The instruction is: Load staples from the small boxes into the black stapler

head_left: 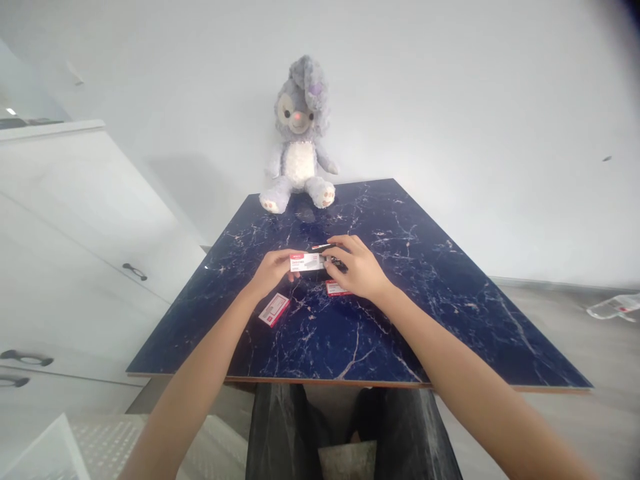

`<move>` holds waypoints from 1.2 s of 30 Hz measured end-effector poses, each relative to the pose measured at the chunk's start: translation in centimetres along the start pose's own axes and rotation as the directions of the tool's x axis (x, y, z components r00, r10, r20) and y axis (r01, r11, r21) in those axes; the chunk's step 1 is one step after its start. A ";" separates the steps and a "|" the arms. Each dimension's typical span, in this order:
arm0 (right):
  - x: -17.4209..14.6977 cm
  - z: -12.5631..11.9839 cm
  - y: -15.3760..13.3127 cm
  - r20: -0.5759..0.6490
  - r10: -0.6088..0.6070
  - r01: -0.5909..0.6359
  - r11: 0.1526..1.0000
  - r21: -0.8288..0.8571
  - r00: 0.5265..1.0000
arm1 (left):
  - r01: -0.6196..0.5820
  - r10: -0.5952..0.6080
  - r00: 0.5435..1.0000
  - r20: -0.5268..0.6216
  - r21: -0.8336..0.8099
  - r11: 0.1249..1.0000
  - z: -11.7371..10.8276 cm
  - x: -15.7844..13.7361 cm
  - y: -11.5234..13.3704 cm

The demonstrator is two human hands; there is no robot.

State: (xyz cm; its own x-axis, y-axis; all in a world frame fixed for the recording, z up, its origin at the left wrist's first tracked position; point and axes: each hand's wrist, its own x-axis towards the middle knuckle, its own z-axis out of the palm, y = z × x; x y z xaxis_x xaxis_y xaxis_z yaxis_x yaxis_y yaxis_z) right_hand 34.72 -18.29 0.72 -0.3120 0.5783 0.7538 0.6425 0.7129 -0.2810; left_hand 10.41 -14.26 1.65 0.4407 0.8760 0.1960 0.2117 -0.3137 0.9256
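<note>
My left hand (277,270) is closed on the left end of a small red-and-white cardboard box (305,263), held level above the table with its printed side facing me. At the box's right end, the thumb and fingers of my right hand (356,268) are bent together around a small greyish piece too tiny to name. A dark object, mostly hidden, lies behind the box and the right fingers. Below the right hand rests another red-and-white box (338,288), partly covered by it. A third such box (275,310) lies tilted on the table, nearer to me at left.
The blue marble-patterned table (320,347) narrows toward the wall. At its far edge sits a grey plush rabbit (300,143). White cabinets (75,247) with dark handles stand at left. A clear plastic item (614,307) is on the floor at right.
</note>
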 end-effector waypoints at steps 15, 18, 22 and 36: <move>-0.3 1.4 0.8 0.128 0.000 -0.017 0.991 0.134 0.992 | 0.003 -0.003 1.000 -0.014 0.024 1.000 0.0 0.1 -0.3; -0.2 1.3 0.8 0.117 0.097 -0.121 0.969 0.216 0.988 | 0.016 -0.016 1.000 0.010 -0.038 0.999 0.1 0.2 -0.8; -0.1 1.0 0.8 0.127 0.168 -0.196 0.949 0.248 0.977 | 0.071 -0.066 0.996 0.054 -0.112 0.991 0.7 0.3 -1.2; 0.0 1.1 0.6 0.208 0.199 -0.245 0.942 0.228 0.958 | 0.179 -0.167 0.983 0.082 -0.168 0.969 0.5 0.4 -1.4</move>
State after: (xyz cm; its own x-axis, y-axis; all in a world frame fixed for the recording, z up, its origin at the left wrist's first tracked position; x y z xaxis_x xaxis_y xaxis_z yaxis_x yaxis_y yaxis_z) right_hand 34.31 -17.41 -0.10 -0.3168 0.7783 0.5421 0.5224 0.6202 -0.5852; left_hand 10.71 -13.67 0.21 0.4688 0.8832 0.0116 0.1373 -0.0859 0.9868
